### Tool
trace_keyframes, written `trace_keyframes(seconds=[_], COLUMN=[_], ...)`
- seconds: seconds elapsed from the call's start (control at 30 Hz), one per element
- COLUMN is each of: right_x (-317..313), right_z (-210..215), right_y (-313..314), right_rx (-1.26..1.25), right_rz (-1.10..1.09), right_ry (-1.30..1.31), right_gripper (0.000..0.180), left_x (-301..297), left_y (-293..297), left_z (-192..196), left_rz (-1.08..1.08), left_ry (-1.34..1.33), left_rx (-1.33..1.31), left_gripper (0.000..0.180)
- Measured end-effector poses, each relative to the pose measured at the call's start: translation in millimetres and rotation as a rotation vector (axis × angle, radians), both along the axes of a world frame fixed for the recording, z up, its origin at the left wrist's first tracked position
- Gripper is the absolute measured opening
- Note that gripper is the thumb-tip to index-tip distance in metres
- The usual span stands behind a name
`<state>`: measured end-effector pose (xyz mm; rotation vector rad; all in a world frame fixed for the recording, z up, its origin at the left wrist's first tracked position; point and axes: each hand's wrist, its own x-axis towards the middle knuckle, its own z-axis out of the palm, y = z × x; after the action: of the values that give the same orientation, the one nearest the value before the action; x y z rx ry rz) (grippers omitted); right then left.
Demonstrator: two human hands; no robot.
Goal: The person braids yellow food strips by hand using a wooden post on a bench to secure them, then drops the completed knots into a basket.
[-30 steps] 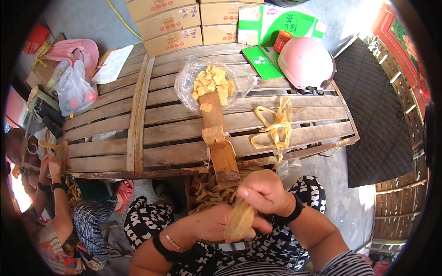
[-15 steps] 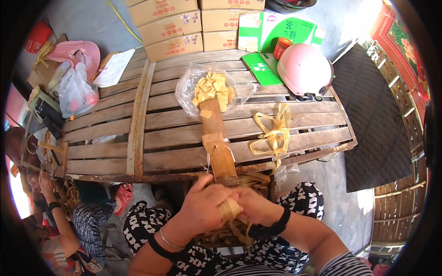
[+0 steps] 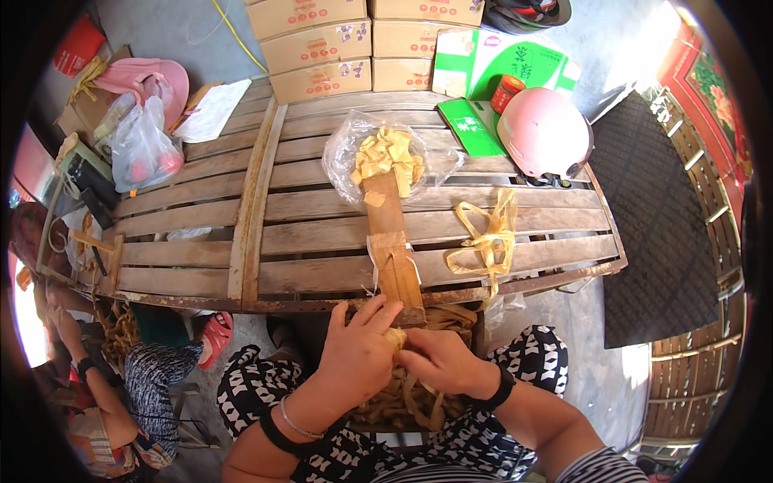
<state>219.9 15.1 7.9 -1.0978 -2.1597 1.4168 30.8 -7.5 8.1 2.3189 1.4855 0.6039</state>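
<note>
My left hand [image 3: 360, 348] is closed round a small bundle of tan strips [image 3: 395, 338], its upper fingers reaching forward to the near end of a wooden board [image 3: 390, 217]. On the bundle's other side, the thumb and fingers of my right hand [image 3: 445, 362] pinch it; much of it is hidden between both hands. Beneath, between my knees, lies a tangle of loose tan strips [image 3: 419, 406] in a container. The board carries a wooden block [image 3: 392, 251] with white cord at its sides. A heap of folded yellow pieces [image 3: 388, 157] covers its far end.
A slatted table [image 3: 314, 233] supports the board. Clear plastic [image 3: 338, 173] surrounds the heap; yellow plastic straps [image 3: 489, 241] lie right of it. A pink helmet [image 3: 543, 133], red can [image 3: 506, 92] and stacked cartons [image 3: 320, 79] stand farther back. Another person's hand [image 3: 68, 330] is at left.
Both hands have moved slightly forward toward the board's near end. The left fingers have spread over it, and less of the bundle shows. The whole view has shifted a little.
</note>
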Motion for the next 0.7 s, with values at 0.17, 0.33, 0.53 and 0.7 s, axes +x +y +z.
trace_keyframes(seconds=[0.17,0.33,0.53,0.7], right_x=[-2,-1,20,21], right_z=[-12,26,12,19], right_y=[-3,5,8,9], right_rx=[0.144,-0.723,-1.05,-1.037], right_rz=[0.029,-0.146,0.11,-0.039], right_ry=[-0.17,0.216,0.479,0.457], right_gripper=[0.035,0.044,0.05,0.046], left_x=[-6,-18,-27,-28], left_y=[5,12,9,6], left_z=[-11,16,17,10], left_rz=[-0.153,-0.173,-0.065,0.101], left_ry=[-0.016,-0.603,-1.283,-1.419], left_rx=[0.061,-0.163,-0.246,-0.232], left_gripper=[0.017,0.003,0.013,0.015])
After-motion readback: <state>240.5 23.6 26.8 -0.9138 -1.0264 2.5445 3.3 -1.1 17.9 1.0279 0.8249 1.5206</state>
